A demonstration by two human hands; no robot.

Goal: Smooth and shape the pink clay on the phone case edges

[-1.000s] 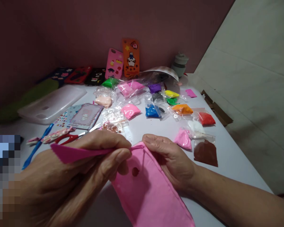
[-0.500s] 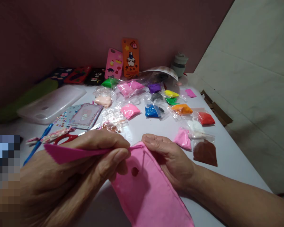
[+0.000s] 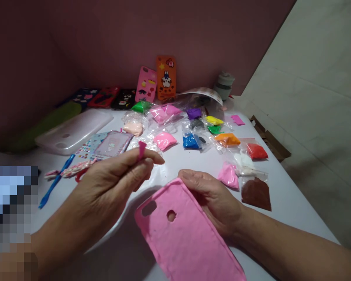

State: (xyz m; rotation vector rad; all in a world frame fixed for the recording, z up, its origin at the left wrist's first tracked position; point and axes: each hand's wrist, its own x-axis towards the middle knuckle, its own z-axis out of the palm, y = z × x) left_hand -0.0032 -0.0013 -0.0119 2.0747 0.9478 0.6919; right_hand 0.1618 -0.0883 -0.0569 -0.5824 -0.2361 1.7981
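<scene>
A phone case covered in pink clay (image 3: 190, 234) is tilted at the lower middle, with an oval camera opening at its upper left corner and a round hole beside it. My right hand (image 3: 210, 199) grips its upper right edge, thumb along the rim. To the left of the case, clear of it, my left hand (image 3: 119, 175) is closed on a magenta plastic tool (image 3: 142, 150). Only a short flared end of the tool shows above the fingers; the rest is hidden.
Bagged clay lies across the white table: pink (image 3: 165, 140), blue (image 3: 191, 141), orange (image 3: 227, 139), red (image 3: 256, 151), brown (image 3: 256, 193). Decorated cases, one orange (image 3: 166, 78), stand behind. A blue tool (image 3: 57, 181) and a translucent case (image 3: 76, 130) are left.
My left hand has drawn back from the case's top edge to the left and turned the magenta tool. The oval opening is now uncovered. My right hand keeps its hold.
</scene>
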